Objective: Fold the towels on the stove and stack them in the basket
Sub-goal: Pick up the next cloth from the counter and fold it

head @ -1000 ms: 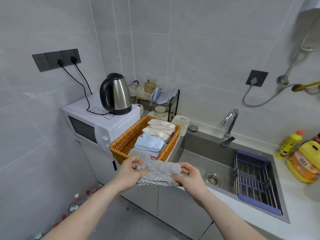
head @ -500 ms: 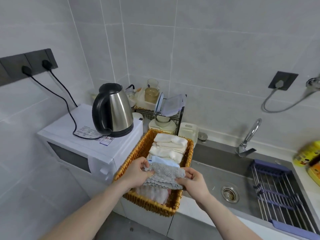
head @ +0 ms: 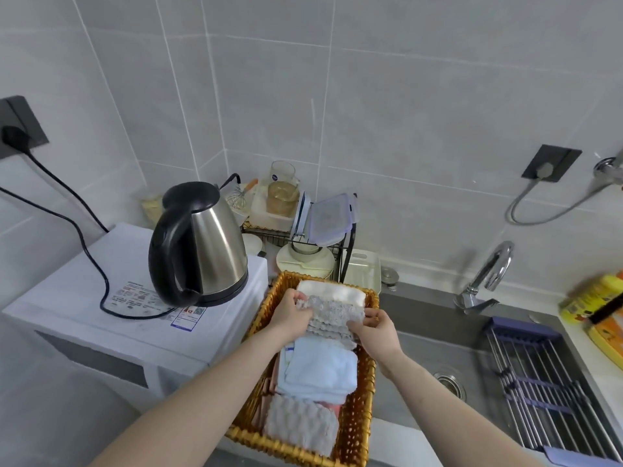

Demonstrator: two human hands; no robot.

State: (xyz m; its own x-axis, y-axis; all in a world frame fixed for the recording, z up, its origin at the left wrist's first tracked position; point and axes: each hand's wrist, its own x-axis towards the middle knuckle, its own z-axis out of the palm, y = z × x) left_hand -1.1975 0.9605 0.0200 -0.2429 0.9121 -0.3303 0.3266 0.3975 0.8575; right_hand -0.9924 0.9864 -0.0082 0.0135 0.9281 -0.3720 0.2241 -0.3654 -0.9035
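Head view: the white microwave (head: 135,298) is the largest item, a smooth box with a printed label on its flat top. Right of it lies the stainless sink (head: 438,335), matte grey, with a round drain and a curved chrome tap (head: 488,274). A rod drying rack (head: 546,385) with purple rails sits across the basin. On the microwave stands the kettle (head: 205,244), a brushed-steel cone with a glossy black handle and lid.

The woven basket (head: 357,409) is rectangular, honey-coloured wicker, set between microwave and sink. Inside it, nearest me, lies a grey nubbly folded towel (head: 300,426); behind that a pale blue towel (head: 320,369), soft and plush, folded thick; at the far end a cream towel (head: 333,291), rolled and smooth.

I hold the grey textured towel (head: 332,318), folded into a band with bumpy ridges, over the basket's middle, above the blue one and against the cream one. My left hand (head: 291,315) pinches its left end, fingers curled over the top edge. My right hand (head: 379,330) grips its right end, thumb on top.
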